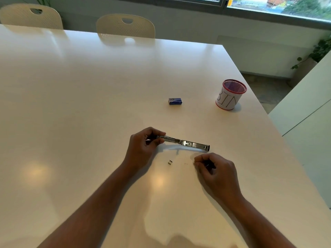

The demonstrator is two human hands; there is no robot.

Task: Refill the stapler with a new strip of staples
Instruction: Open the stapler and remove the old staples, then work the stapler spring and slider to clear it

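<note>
Head view shows our right hand (213, 167) nearest, fingers curled, pinching something tiny and shiny; we cannot tell what it is. Just left of it, a small clump of staples (170, 162) lies on the white table (71, 104). A bit farther, our left hand (145, 142) grips one end of the stapler (186, 143), which is swung open flat, its other end held just above the table. Farther back sits the blue staple box (175, 101), and to the right the red mesh cup (231, 94). We think we are clearing out old staples. Next we need a fresh strip from the box.
</note>
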